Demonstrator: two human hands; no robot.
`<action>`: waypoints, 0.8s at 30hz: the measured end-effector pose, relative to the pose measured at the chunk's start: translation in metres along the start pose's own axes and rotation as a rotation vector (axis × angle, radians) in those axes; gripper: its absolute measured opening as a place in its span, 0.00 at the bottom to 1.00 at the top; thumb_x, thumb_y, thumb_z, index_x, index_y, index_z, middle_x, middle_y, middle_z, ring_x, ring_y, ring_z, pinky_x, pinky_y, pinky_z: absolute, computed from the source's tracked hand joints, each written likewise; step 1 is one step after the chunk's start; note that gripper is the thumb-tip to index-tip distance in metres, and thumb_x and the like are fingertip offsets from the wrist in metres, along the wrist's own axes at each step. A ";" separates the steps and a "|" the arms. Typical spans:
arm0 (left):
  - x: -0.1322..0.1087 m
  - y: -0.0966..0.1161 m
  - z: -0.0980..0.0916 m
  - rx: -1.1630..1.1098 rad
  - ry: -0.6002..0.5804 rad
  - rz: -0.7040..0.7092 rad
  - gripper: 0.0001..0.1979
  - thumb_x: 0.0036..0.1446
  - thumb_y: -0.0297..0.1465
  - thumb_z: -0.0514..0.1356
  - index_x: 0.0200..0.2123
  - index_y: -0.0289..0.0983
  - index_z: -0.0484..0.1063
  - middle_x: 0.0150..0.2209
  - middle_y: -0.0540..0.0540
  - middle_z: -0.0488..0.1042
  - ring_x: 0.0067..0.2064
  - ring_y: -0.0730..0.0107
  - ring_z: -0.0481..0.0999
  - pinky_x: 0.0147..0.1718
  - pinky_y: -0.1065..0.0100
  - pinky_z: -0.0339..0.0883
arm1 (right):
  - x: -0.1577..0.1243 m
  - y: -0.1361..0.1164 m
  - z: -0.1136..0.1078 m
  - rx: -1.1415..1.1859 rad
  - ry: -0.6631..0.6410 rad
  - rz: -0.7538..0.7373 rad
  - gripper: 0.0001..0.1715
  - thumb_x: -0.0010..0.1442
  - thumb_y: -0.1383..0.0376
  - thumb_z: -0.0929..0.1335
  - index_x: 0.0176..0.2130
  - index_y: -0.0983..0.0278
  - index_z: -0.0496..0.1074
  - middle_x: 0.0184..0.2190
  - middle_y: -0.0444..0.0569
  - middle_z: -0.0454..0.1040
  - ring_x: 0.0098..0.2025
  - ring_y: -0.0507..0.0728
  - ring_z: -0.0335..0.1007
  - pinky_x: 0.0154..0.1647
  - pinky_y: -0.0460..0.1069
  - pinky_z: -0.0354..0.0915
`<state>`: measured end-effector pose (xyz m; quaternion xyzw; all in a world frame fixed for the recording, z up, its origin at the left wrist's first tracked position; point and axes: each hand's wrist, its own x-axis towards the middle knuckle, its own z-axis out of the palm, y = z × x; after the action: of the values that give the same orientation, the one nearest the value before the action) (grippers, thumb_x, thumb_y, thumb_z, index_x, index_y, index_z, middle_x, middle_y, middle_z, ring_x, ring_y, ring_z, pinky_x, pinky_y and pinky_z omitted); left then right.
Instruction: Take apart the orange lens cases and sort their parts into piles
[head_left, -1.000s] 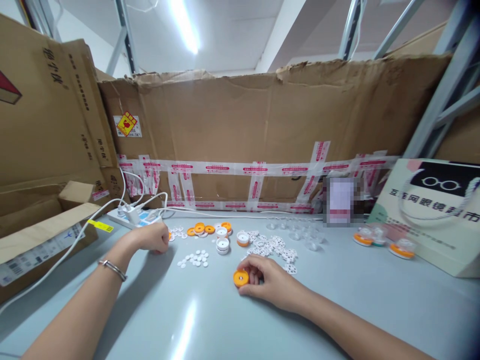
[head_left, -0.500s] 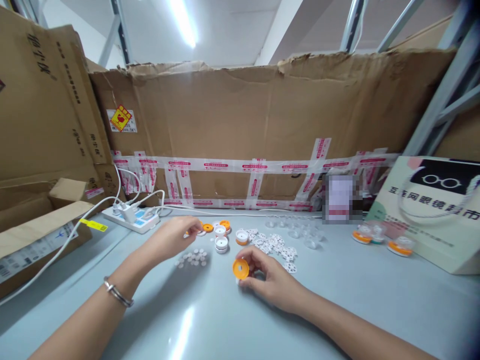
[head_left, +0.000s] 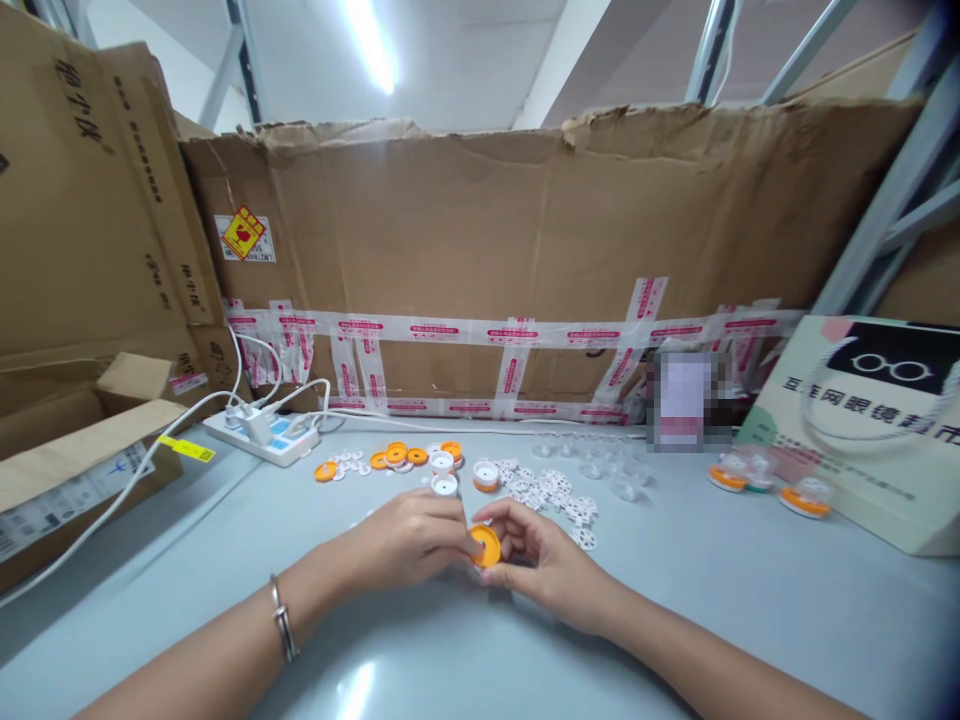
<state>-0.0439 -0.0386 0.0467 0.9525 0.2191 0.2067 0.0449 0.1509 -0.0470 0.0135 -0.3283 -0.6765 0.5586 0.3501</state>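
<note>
My right hand grips a round orange plastic cap by its edge, its hollow side turned toward me. My left hand is closed, its fingertips pressed to the middle of that cap; whatever they pinch is hidden. Just behind the hands stand white round parts and a white-and-orange one. White perforated discs lie in a loose heap behind my right hand. Farther back on the left are several orange caps and small white discs.
Clear plastic domes stand at the back right. Orange-based domed pieces sit beside a printed paper bag. A power strip with white cables and an open carton are on the left. A large cardboard sheet walls the back.
My left hand has come from the parts at the back left to the orange cap, uncovering orange caps and small discs there. My right hand keeps hold of the cap, nearly in place.
</note>
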 end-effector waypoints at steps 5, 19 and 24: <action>-0.004 -0.025 -0.010 0.043 0.204 -0.125 0.08 0.58 0.29 0.53 0.33 0.37 0.71 0.30 0.49 0.75 0.33 0.72 0.71 0.34 0.71 0.60 | -0.001 -0.002 -0.002 -0.036 0.117 -0.070 0.27 0.52 0.58 0.67 0.48 0.59 0.53 0.29 0.41 0.64 0.24 0.49 0.65 0.28 0.47 0.61; -0.022 -0.095 -0.001 0.338 0.220 -0.712 0.07 0.53 0.28 0.55 0.30 0.38 0.74 0.33 0.47 0.75 0.36 0.64 0.72 0.35 0.67 0.59 | -0.001 -0.010 -0.018 -0.125 0.278 -0.203 0.18 0.56 0.57 0.63 0.45 0.62 0.59 0.23 0.39 0.63 0.26 0.51 0.62 0.32 0.49 0.62; -0.025 -0.096 -0.004 0.330 0.235 -0.717 0.09 0.54 0.29 0.54 0.32 0.38 0.75 0.34 0.47 0.75 0.36 0.65 0.72 0.34 0.68 0.60 | 0.001 -0.014 -0.028 -0.257 0.297 -0.215 0.14 0.56 0.57 0.63 0.41 0.62 0.64 0.23 0.41 0.65 0.26 0.51 0.63 0.31 0.48 0.62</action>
<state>-0.1039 0.0368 0.0242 0.7801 0.5709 0.2476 -0.0647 0.1735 -0.0337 0.0307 -0.3750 -0.7142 0.3728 0.4587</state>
